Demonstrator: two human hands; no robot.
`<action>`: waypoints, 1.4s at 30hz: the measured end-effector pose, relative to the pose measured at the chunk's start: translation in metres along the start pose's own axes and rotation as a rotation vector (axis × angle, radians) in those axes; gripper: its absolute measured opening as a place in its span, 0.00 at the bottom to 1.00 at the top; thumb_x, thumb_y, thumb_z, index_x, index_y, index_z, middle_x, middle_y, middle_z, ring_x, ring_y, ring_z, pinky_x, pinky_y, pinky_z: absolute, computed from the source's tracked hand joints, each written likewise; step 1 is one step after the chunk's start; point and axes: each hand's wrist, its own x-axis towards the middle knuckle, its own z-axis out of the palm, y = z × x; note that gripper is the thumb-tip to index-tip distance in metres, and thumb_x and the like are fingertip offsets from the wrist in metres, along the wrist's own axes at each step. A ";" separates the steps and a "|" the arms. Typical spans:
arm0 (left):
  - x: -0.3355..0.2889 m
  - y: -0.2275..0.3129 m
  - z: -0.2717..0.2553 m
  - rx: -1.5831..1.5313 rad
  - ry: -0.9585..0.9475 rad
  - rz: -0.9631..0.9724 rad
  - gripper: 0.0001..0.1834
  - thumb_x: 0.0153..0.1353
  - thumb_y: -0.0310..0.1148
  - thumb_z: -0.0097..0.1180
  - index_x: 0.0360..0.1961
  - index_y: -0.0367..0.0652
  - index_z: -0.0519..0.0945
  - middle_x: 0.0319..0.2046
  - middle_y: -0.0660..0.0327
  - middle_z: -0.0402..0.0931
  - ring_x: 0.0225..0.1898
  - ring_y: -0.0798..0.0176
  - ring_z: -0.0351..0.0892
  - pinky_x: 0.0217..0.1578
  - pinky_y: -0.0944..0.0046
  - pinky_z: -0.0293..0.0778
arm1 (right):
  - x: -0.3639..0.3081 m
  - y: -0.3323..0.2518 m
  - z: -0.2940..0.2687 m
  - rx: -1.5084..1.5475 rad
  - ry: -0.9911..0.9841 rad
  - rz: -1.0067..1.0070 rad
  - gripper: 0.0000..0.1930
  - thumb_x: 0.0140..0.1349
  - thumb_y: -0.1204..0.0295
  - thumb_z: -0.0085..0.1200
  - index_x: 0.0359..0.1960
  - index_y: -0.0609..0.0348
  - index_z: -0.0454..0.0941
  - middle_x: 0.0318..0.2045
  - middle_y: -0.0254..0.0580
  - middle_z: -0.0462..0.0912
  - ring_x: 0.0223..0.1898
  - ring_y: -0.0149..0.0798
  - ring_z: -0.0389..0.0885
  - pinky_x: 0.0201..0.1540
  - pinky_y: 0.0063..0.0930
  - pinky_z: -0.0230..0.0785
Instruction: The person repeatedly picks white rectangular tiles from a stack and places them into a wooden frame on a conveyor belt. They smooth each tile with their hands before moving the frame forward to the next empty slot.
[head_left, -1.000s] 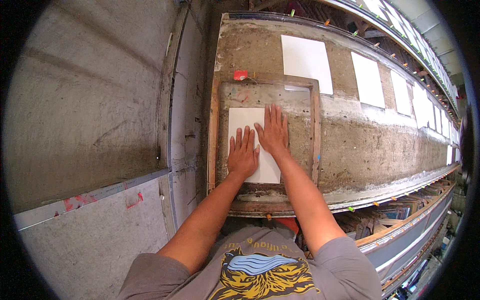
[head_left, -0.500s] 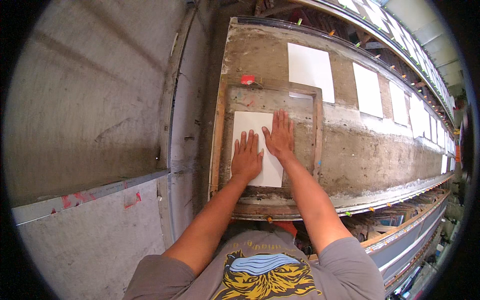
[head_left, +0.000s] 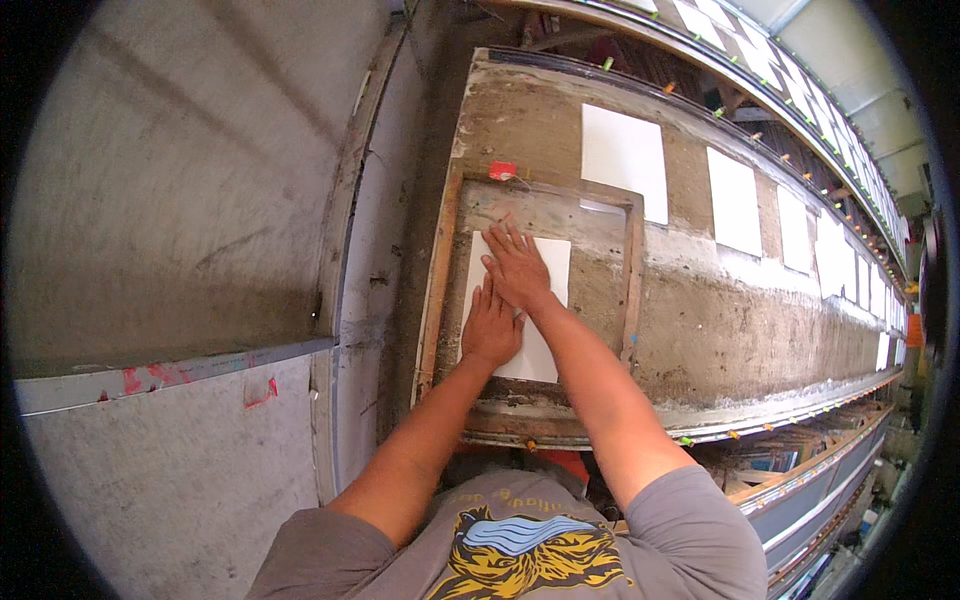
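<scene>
A white sheet [head_left: 538,358] lies inside a wooden frame [head_left: 633,275] on a long, stained table. The frame looks like a screen frame; whether mesh covers the sheet is hard to tell. My left hand [head_left: 491,328] rests flat on the sheet's left half, fingers stretched out and pointing away from me. Just beyond it, my right hand [head_left: 518,266] is laid across the sheet's upper part, fingers spread toward the far left corner. The base of the right hand meets or overlaps the left fingertips. Neither hand grips anything.
A small red piece [head_left: 502,170] sits on the frame's far bar. One white sheet [head_left: 624,155] reaches under the frame's far right corner, and several more run along the table [head_left: 740,325] to the right. Colored pegs line both table edges. A grey wall [head_left: 200,200] stands left.
My right hand has slid left from the sheet's right edge to its upper left, in front of my left fingers. The left hand stays in nearly the same spot. The view has shifted slightly.
</scene>
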 end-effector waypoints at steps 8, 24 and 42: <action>-0.004 -0.005 0.004 0.050 0.031 0.000 0.38 0.75 0.45 0.42 0.78 0.35 0.50 0.79 0.47 0.44 0.81 0.43 0.38 0.78 0.44 0.37 | -0.054 0.009 -0.001 -0.006 0.062 0.198 0.39 0.75 0.49 0.40 0.78 0.62 0.50 0.79 0.54 0.49 0.80 0.53 0.44 0.80 0.48 0.37; 0.001 0.001 0.003 -0.002 0.039 0.000 0.38 0.74 0.45 0.43 0.77 0.32 0.52 0.79 0.43 0.43 0.80 0.40 0.38 0.78 0.43 0.38 | -0.107 0.001 0.006 -0.020 0.134 0.335 0.41 0.73 0.52 0.47 0.77 0.67 0.50 0.78 0.62 0.49 0.79 0.60 0.45 0.79 0.53 0.37; -0.020 -0.022 -0.028 -0.152 0.310 0.098 0.37 0.66 0.41 0.62 0.70 0.31 0.65 0.74 0.39 0.55 0.77 0.36 0.48 0.74 0.38 0.47 | -0.133 0.062 -0.098 -0.007 0.404 0.536 0.32 0.66 0.48 0.58 0.66 0.54 0.73 0.70 0.54 0.69 0.71 0.56 0.65 0.69 0.52 0.61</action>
